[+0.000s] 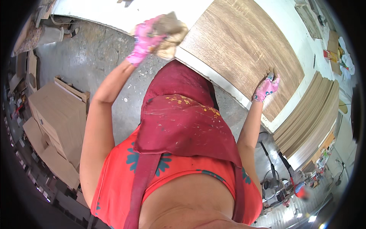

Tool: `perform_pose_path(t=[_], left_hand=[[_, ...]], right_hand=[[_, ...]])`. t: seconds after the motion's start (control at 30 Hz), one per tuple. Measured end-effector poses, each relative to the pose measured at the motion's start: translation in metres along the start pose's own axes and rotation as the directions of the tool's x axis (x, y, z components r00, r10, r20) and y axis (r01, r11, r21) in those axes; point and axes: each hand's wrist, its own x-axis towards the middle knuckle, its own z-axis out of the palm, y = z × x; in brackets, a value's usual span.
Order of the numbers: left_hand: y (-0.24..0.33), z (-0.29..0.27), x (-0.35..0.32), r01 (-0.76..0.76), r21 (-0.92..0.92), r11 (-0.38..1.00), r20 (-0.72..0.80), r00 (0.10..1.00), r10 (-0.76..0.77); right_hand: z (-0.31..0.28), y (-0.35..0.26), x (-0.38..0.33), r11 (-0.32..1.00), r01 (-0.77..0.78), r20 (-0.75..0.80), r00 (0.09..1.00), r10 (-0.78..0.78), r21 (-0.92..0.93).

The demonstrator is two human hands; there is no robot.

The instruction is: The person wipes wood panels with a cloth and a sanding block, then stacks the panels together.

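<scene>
My left hand point(143, 40), in a pink patterned glove, is closed round a crumpled beige and grey rag point(171, 36). The rag hangs at the near left corner of a wood-grain panel point(240, 45), slightly blurred. My right hand point(266, 88), in a matching pink glove, is over the panel's near right part, its fingers bent together. Something small and greyish shows at those fingers, too small to name. The panel lies flat on a white work table point(183, 7).
A stack of thin brown boards point(309, 114) stands by the table's right end. Cardboard boxes point(59, 118) stand on the concrete floor at left. A grey pole-like tool point(272, 170) is low at right. Small packages point(331, 55) lie at far right.
</scene>
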Motion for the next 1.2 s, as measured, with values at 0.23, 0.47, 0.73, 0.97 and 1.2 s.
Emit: perform_pose_path(t=[0.23, 0.47, 0.73, 0.97, 1.2], left_hand=[[0.018, -0.06, 0.01, -0.076, -0.645, 0.76, -0.291, 0.944, -0.153], [0.098, 0.056, -0.012, 0.371, -0.872, 0.319, 0.295, 0.919, -0.261], [0.122, 0.133, -0.012, 0.363, -0.853, 0.374, 0.331, 0.932, -0.148], [0.122, 0.143, 0.008, 0.348, -0.759, 0.551, 0.362, 0.928, -0.087], [0.097, 0.154, 0.029, -0.219, -0.338, 0.915, 0.172, 0.942, 0.289]], right_hand=[[-0.003, 0.009, 0.003, 1.0, 0.014, -0.021, 1.0, -0.014, 0.012], [0.046, -0.051, -0.049, 0.951, -0.127, 0.38, 0.925, 0.011, 0.281], [0.095, -0.108, -0.078, 0.935, -0.144, 0.686, 0.716, -0.127, 0.323], [0.102, -0.102, -0.046, 0.941, -0.215, 0.667, 0.745, -0.016, 0.263], [0.162, -0.147, 0.0, 0.708, 0.637, 0.711, 0.647, -0.276, -0.305]])
